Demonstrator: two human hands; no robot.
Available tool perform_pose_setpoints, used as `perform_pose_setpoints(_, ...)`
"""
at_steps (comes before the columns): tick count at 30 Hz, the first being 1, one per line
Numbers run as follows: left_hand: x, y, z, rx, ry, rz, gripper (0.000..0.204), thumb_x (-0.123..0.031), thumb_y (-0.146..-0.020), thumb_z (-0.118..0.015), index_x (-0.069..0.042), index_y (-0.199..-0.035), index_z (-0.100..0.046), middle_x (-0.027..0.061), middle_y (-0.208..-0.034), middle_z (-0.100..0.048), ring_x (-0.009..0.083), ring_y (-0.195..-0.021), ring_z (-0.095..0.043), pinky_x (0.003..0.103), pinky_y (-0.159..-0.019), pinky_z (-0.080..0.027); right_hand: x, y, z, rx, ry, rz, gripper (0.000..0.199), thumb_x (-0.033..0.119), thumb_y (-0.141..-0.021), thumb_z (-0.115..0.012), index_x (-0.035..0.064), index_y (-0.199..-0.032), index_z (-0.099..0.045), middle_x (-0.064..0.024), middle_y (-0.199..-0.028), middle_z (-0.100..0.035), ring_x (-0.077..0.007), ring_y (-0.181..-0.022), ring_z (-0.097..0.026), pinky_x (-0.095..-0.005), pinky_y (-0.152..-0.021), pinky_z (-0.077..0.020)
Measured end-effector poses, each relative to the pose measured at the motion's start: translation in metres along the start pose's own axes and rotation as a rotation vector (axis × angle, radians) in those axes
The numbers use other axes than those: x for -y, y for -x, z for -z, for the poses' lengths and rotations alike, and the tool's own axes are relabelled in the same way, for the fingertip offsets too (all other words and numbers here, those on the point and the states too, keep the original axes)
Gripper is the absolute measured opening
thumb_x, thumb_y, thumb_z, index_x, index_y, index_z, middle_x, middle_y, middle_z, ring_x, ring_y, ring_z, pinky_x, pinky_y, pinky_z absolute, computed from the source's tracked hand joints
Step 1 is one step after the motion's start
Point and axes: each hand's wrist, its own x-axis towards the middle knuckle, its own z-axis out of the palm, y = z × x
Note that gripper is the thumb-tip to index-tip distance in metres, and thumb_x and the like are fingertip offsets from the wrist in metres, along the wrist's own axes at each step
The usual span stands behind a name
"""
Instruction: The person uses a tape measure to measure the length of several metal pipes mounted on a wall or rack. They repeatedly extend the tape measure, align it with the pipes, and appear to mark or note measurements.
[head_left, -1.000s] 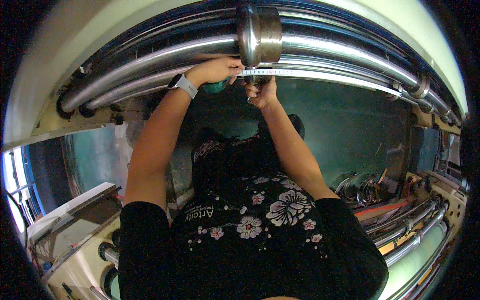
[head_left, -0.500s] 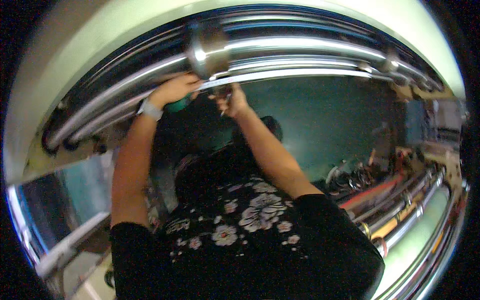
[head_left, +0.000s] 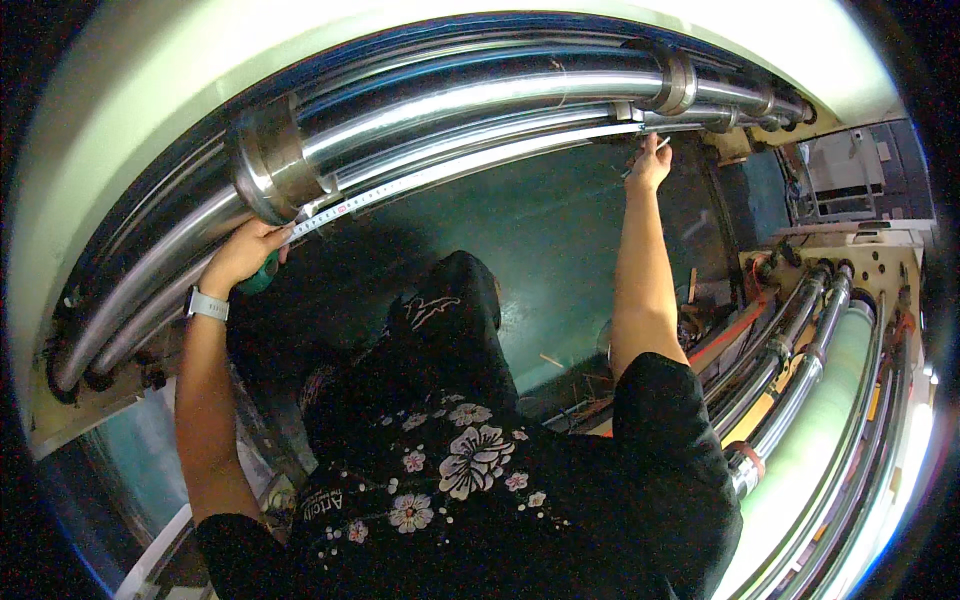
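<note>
My left hand (head_left: 238,255), with a pale watch on its wrist, is closed around a green tape measure (head_left: 262,274) just below the left metal collar (head_left: 272,160) on a shiny shaft (head_left: 480,97). From there the white tape blade (head_left: 470,160) runs out to the right along the shafts. Its far end lies near the right metal collar (head_left: 672,80). Beneath that collar my right hand (head_left: 648,168) is closed on a thin, pale stick-like tool (head_left: 661,146). Whether these fingers also touch the blade cannot be made out.
Several parallel shafts fill a pale machine frame (head_left: 830,70) ahead. At the right stands a second bank of rods with a light green roller (head_left: 825,420). A dark green floor (head_left: 540,230) lies below, with scraps (head_left: 580,395) and a red bar (head_left: 725,335) near the rods.
My hands have moved far apart: the right one out to the right collar, the left one down and left in view. The white blade now spans between the two collars. The view has shifted.
</note>
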Motion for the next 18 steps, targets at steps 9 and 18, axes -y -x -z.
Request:
perform_pose_setpoints(9,0.006,0.006,0.001,-0.023,0.0,0.034,0.019,-0.018,-0.086,-0.043,-0.001,-0.084,-0.053,0.0028,-0.06,-0.049,0.0113,-0.057,-0.047,0.025,-0.056,-0.038,-0.001,-0.011,-0.034,0.043,-0.132,0.031,0.008,0.004,-0.077,-0.057,0.0069,-0.079,-0.049,0.0024,-0.068,-0.049,-0.0089,-0.063,-0.044,-0.0228,-0.06,-0.0357)
perform_pose_setpoints(18,0.009,0.011,0.008,0.063,-0.091,-0.074,0.023,-0.022,-0.086,-0.041,-0.003,-0.079,-0.052,0.0021,-0.06,-0.049,0.0111,-0.057,-0.047,0.026,-0.055,-0.039,-0.006,-0.022,-0.023,0.184,-0.242,-0.047,0.013,0.01,-0.077,-0.058,0.0054,-0.087,-0.053,-0.0031,-0.082,-0.055,-0.0151,-0.074,-0.051,-0.0292,-0.069,-0.0407)
